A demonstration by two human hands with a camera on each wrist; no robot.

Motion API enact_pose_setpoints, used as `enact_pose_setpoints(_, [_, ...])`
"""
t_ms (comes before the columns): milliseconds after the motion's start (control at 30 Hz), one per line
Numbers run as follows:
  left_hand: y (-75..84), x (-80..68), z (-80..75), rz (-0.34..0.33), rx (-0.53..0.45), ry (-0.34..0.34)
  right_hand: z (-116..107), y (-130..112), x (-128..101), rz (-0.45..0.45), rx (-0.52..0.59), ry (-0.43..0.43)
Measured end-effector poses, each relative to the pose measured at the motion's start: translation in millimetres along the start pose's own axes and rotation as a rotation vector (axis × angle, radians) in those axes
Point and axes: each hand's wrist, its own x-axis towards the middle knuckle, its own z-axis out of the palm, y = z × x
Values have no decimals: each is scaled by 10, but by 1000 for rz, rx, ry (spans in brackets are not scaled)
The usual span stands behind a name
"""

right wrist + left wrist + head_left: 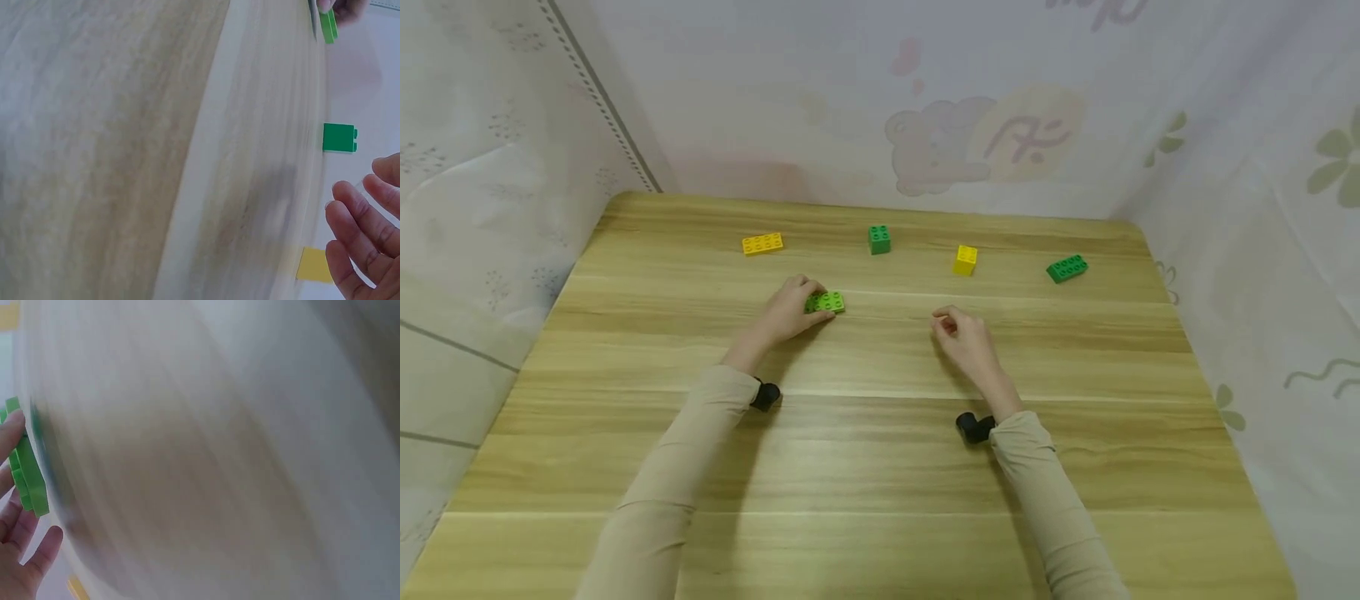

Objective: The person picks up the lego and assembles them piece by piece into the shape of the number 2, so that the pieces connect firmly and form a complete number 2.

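Observation:
My left hand [787, 308] grips a lime-green toy building brick [831, 302] at its left end, thumb along the near side and fingers on the far side. In the left wrist view, the same brick [30, 478] shows its long side between thumb and fingers. To the right, my right hand [967, 340] hovers over the table with loosely bent fingers and nothing between them. A yellow brick [966, 260] is the thing nearest to it, a little farther back.
Along the back of the wooden table [865, 467] lie a long yellow brick [763, 243], a square dark-green brick [879, 242] and a long dark-green brick [1067, 268]. Printed cloth [820, 100] hangs behind the table and at both sides.

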Motion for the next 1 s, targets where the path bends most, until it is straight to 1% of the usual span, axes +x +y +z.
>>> enact_pose_setpoints(67, [95, 50, 41, 12, 11, -13, -9, 21, 42, 21, 19, -4])
enact_pose_setpoints(167, [237, 106, 111, 51, 24, -33, -30, 94, 137, 66, 47, 20])
enact_pose_setpoints(333, [450, 192, 267, 120, 55, -70, -115, 324, 363, 169, 96, 122])
enact_pose_setpoints(467, [586, 230, 388, 160, 71, -94, -188, 473, 531, 230, 142, 163])
enact_pose_setpoints(600, [695, 240, 481, 201, 81, -107, -237, 544, 671, 246, 178, 150])
enact_pose_setpoints(767, [778, 248, 562, 241, 93, -108, -262, 573, 799, 272, 225, 89])
enact_pose_setpoints(867, [805, 262, 590, 251, 100, -99, -274, 583, 851, 288, 256, 57])
enact_pose_setpoints(1000, [820, 277, 600, 249, 96, -86, -292, 594, 921, 282, 280, 26])
